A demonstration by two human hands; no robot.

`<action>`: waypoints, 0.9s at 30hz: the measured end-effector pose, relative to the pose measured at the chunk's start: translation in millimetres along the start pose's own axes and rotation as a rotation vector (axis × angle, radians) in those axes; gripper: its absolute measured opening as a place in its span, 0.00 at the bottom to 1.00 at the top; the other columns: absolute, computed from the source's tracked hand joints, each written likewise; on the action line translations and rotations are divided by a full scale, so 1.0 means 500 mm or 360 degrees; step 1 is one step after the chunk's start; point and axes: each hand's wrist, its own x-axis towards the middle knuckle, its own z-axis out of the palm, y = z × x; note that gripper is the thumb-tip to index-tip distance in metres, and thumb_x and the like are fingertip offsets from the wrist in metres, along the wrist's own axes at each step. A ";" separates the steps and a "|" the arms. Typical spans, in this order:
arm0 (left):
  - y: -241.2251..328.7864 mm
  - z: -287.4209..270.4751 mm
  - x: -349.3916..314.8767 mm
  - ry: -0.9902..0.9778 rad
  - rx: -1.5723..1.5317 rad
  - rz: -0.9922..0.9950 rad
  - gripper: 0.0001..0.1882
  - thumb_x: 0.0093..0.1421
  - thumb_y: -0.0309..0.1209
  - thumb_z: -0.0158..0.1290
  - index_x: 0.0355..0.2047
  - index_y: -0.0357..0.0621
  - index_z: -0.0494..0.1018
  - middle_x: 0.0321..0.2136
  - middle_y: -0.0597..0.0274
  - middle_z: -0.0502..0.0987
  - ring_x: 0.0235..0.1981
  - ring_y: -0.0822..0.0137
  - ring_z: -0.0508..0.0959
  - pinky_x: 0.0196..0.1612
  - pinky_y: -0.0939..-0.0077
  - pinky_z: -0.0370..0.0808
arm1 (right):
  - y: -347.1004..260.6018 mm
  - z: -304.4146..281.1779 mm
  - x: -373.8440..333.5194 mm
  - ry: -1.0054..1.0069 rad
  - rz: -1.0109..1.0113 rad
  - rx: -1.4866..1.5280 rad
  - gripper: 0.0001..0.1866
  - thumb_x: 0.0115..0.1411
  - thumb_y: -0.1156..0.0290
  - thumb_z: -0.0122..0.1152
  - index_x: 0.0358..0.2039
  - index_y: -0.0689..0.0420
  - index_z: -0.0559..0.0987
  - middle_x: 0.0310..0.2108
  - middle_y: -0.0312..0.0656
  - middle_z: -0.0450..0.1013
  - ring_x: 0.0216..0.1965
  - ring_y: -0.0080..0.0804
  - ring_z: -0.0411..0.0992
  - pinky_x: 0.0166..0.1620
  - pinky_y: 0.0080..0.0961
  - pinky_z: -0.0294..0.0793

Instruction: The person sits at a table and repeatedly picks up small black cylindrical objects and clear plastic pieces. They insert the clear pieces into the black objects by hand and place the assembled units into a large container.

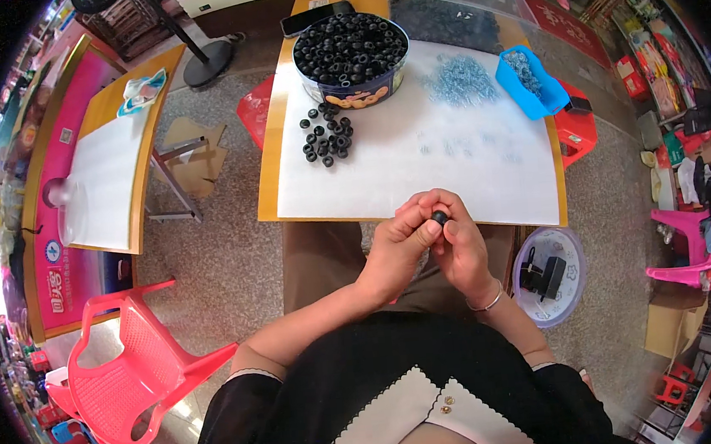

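Just off the table's near edge, my two hands meet around a small black round part point(439, 216). The thumb of my left hand point(394, 254) presses at its side. Curled fingers of my right hand point(465, 255) close around it from the right and hide its underside. A loose group of black ring-shaped parts point(331, 136) lies on the white tabletop point(385, 174). Behind them stands a round tub point(311, 79) heaped with the same parts. Small clear bluish pieces form a pile point(460, 80), with a few more scattered nearer me point(450, 145).
A blue plastic tray point(545, 105) of clear pieces sits at the table's right edge. A dark phone point(314, 16) lies behind the tub. A pale bin point(574, 288) with black items stands on the floor at right. A red plastic chair point(133, 365) is at left.
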 end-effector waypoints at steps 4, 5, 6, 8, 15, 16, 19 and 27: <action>0.000 0.001 -0.001 0.0009 0.0108 0.0059 0.13 0.63 0.29 0.47 0.46 0.38 0.72 0.33 0.67 0.74 0.32 0.78 0.70 0.36 0.82 0.70 | 0.001 0.012 0.004 0.0058 -0.0102 -0.0034 0.24 0.59 0.53 0.47 0.47 0.59 0.66 0.45 0.44 0.67 0.35 0.20 0.62 0.35 0.14 0.58; 0.003 0.003 -0.001 0.0024 0.0169 0.0083 0.13 0.63 0.29 0.48 0.46 0.38 0.72 0.33 0.68 0.74 0.32 0.78 0.70 0.35 0.83 0.70 | -0.005 0.013 0.002 0.0061 -0.0093 -0.0030 0.24 0.60 0.54 0.47 0.47 0.61 0.66 0.45 0.47 0.66 0.40 0.26 0.64 0.42 0.19 0.62; 0.004 0.004 0.000 0.0038 0.0232 0.0104 0.13 0.63 0.28 0.48 0.46 0.38 0.72 0.32 0.68 0.74 0.31 0.78 0.70 0.34 0.83 0.71 | -0.007 0.013 0.001 0.0067 -0.0085 -0.0023 0.23 0.61 0.54 0.47 0.47 0.62 0.65 0.44 0.50 0.66 0.44 0.33 0.67 0.49 0.25 0.65; -0.002 -0.001 0.003 0.0017 0.0210 0.0107 0.17 0.62 0.26 0.49 0.52 0.42 0.69 0.32 0.68 0.74 0.30 0.78 0.70 0.34 0.83 0.71 | 0.000 0.017 0.007 0.0096 -0.0127 0.0016 0.22 0.59 0.55 0.46 0.46 0.59 0.67 0.44 0.44 0.67 0.35 0.20 0.63 0.35 0.14 0.59; -0.002 -0.004 0.028 0.0058 0.0156 0.0041 0.15 0.63 0.26 0.48 0.50 0.37 0.70 0.32 0.67 0.74 0.30 0.78 0.70 0.34 0.83 0.70 | -0.003 -0.002 0.031 0.0129 0.0046 -0.0038 0.25 0.59 0.53 0.47 0.49 0.59 0.66 0.44 0.41 0.68 0.32 0.16 0.62 0.31 0.10 0.60; 0.003 -0.005 0.036 0.0047 -0.0071 -0.0063 0.14 0.63 0.27 0.48 0.48 0.36 0.71 0.32 0.67 0.74 0.30 0.77 0.70 0.34 0.83 0.70 | -0.003 -0.015 0.034 0.0092 0.0083 -0.0051 0.27 0.59 0.50 0.48 0.50 0.59 0.65 0.44 0.41 0.67 0.34 0.17 0.63 0.33 0.11 0.61; 0.021 -0.006 0.057 0.0017 -0.0597 -0.0276 0.12 0.63 0.29 0.47 0.44 0.35 0.72 0.31 0.67 0.73 0.30 0.77 0.70 0.34 0.83 0.69 | -0.007 -0.032 0.047 0.0051 0.0070 -0.0056 0.34 0.59 0.43 0.48 0.55 0.58 0.62 0.46 0.40 0.66 0.39 0.21 0.64 0.39 0.16 0.64; 0.051 -0.016 0.066 0.0091 -0.0462 -0.0269 0.12 0.61 0.29 0.50 0.43 0.36 0.71 0.30 0.66 0.73 0.29 0.76 0.69 0.34 0.81 0.68 | -0.071 -0.034 0.055 0.0266 -0.0574 -0.1271 0.15 0.52 0.76 0.58 0.42 0.59 0.76 0.38 0.41 0.69 0.40 0.31 0.67 0.45 0.25 0.67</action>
